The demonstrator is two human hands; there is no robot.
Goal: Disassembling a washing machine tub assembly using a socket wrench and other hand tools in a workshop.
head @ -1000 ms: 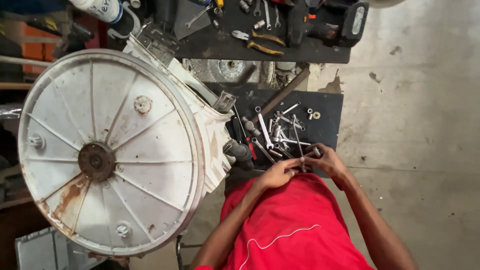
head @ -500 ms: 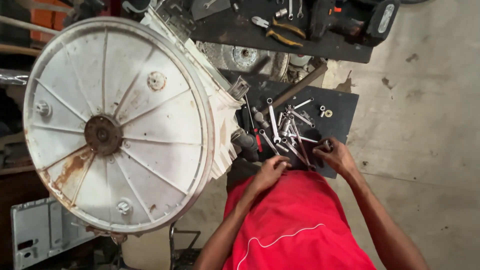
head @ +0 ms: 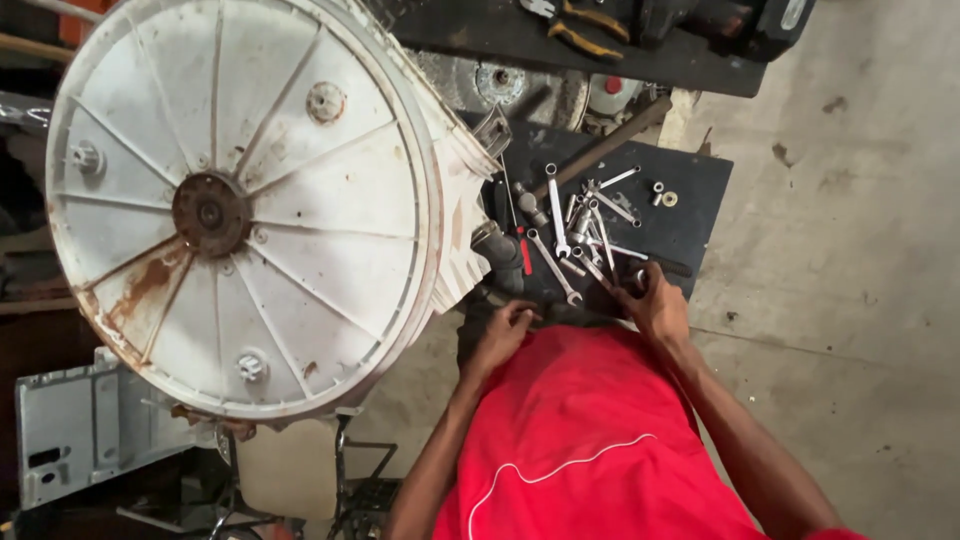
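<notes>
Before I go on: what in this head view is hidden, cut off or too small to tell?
- Right hand: fingertips buried among the wrenches; whether it grips one cannot be told.
- Left hand: at the dark mat edge; what lies under its fingers is hidden.
- Wrench sizes: too small.
- White drum: top and left cut off by the frame.
- Pliers: cut off at the top.

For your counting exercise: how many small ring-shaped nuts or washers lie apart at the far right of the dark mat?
2: a silver nut and a brass-coloured washer, side by side beyond the spanner pile. Others may be hidden within it.
</notes>
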